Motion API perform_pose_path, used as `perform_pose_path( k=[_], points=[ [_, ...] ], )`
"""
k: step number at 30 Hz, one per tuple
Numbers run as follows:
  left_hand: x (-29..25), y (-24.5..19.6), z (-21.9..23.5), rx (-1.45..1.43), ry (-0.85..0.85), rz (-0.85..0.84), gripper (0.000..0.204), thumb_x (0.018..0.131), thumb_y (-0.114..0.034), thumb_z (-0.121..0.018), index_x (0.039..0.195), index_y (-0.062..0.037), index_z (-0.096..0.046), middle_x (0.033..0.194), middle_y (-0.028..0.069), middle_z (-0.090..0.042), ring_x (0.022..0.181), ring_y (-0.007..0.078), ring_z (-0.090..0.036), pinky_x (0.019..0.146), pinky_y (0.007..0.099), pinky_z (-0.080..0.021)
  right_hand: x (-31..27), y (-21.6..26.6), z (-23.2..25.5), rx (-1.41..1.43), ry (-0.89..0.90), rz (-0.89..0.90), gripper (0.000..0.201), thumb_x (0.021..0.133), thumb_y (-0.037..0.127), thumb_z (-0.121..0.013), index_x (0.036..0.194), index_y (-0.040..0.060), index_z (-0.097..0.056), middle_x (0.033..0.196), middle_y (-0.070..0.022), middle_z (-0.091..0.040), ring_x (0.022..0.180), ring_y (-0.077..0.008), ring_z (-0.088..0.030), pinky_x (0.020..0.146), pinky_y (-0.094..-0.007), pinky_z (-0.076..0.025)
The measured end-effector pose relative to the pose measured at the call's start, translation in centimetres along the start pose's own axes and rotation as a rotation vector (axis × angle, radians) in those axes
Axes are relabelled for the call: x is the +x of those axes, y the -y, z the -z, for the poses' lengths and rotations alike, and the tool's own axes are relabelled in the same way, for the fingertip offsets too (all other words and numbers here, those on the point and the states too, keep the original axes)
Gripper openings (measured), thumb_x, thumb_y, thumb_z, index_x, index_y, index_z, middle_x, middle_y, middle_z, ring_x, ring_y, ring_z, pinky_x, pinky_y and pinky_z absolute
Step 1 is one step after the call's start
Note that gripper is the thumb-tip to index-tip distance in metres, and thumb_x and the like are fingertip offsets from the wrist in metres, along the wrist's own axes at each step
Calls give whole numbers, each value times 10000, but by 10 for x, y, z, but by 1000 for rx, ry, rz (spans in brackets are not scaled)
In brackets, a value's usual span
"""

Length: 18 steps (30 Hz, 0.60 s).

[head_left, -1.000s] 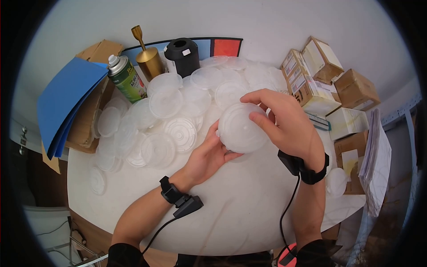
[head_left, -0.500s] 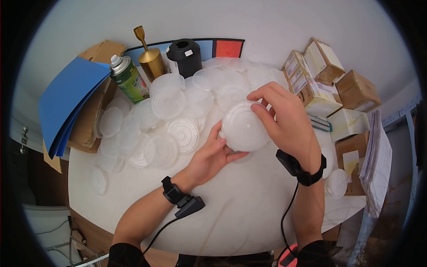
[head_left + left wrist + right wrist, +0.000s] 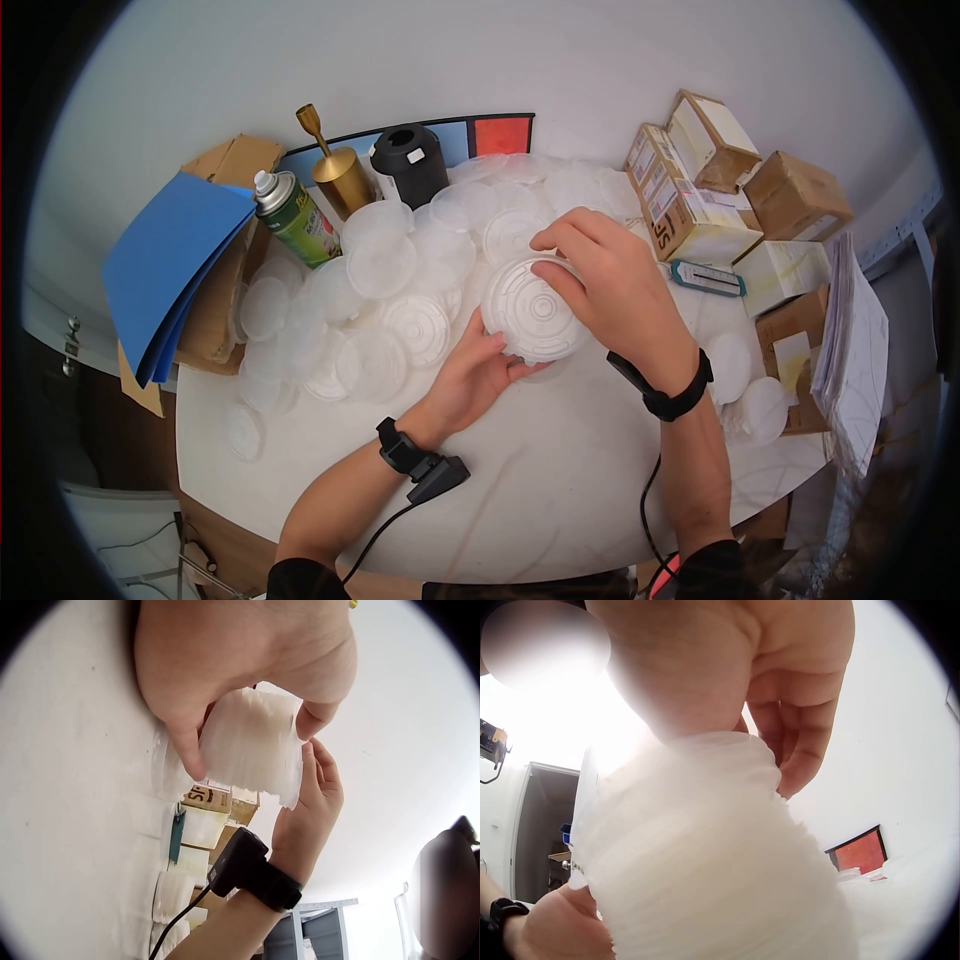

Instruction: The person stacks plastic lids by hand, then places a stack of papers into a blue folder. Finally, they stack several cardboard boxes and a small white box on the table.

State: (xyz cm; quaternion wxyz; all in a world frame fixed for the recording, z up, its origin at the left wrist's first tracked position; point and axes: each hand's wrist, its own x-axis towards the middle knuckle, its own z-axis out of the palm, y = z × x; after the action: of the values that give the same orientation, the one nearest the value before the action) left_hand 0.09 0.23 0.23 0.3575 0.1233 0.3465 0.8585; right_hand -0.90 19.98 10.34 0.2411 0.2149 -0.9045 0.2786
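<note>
A thick stack of round translucent plastic lids point(image 3: 540, 308) stands over the table's middle, its ringed top lid facing up in the head view. The left hand point(image 3: 468, 380) grips the stack low on its left side, thumb and fingers curled round it. At the stack's upper right edge, the right hand point(image 3: 618, 285) pinches the rim with thumb and forefinger. From the side, the left wrist view shows the stacked lids point(image 3: 251, 746) between the left hand point(image 3: 247, 652) and the right hand point(image 3: 311, 802). Stacked edges point(image 3: 712, 847) fill much of the right wrist view.
Many loose lids point(image 3: 415, 330) spread over the white table point(image 3: 540, 500) to the left and behind. A green spray can point(image 3: 300, 222), gold holder point(image 3: 343, 180) and black canister point(image 3: 412, 170) stand at the back. Blue folders point(image 3: 170, 270) lie left; cardboard boxes point(image 3: 800, 197) and papers point(image 3: 850, 350) are right.
The head view has shifted, so the table's objects appear lower. The stack's top has tilted to face the head camera more, showing its rings clearly. Both hands have stayed on it.
</note>
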Motion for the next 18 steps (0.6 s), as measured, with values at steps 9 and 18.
perform_pose_path(
  k=[9,18],
  points=[
    [-1,0,0,-4,-54,-6,768,968,-272,-573,1630,-131,-211,1634,78,-358,1491,283,-405,1212,531,-383,-1,-2,12,-133,29,-26,164,879,147,-765,918,47,-641,860,-98,-622,810,-321,-649,683,-412,-525],
    [0,3,8,14,-25,-10,765,987,-306,-556,1639,-122,-201,1650,100,-344,1499,295,-395,1211,527,-380,-5,-2,6,-198,124,-27,202,948,164,-693,939,5,-568,878,-153,-606,768,-362,-653,660,-443,-527]
  ],
)
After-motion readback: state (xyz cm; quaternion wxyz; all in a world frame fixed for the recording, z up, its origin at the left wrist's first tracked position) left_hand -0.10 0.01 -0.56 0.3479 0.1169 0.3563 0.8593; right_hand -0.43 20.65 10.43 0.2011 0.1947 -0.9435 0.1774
